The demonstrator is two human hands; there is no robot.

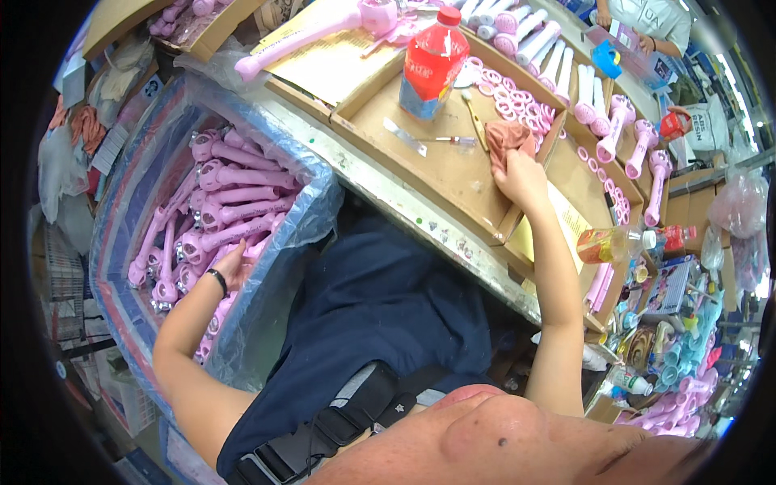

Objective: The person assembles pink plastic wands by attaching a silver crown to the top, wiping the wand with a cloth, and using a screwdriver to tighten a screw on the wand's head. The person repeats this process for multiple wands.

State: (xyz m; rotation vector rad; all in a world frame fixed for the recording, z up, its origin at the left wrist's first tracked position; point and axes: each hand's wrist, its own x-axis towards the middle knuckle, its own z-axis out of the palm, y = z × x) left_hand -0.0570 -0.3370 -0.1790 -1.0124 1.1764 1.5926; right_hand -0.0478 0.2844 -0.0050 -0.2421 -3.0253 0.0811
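My left hand [232, 268], with a dark band at the wrist, reaches into a lined tub [322, 192] at the left. Its fingers curl on a pink wand-shaped plastic piece, partly hidden by the hand. Many more such pink wands [246, 179], with round heads and shiny metal bits, lie stacked around it. Over the cardboard tray on the table, my right hand [521, 178] is closed on a crumpled brownish-pink cloth [509, 139]. Beside the cloth are a thin yellow-handled brush [475, 121] and a pile of pink rings [517, 105].
A red-labelled bottle [435, 69] stands in the cardboard tray [380, 145]. One pink wand [311, 36] lies on papers at the back. White and pink wands [558, 65] line the far side. A yellow-labelled bottle [606, 245] lies at the right. Another person [647, 28] is at the far right.
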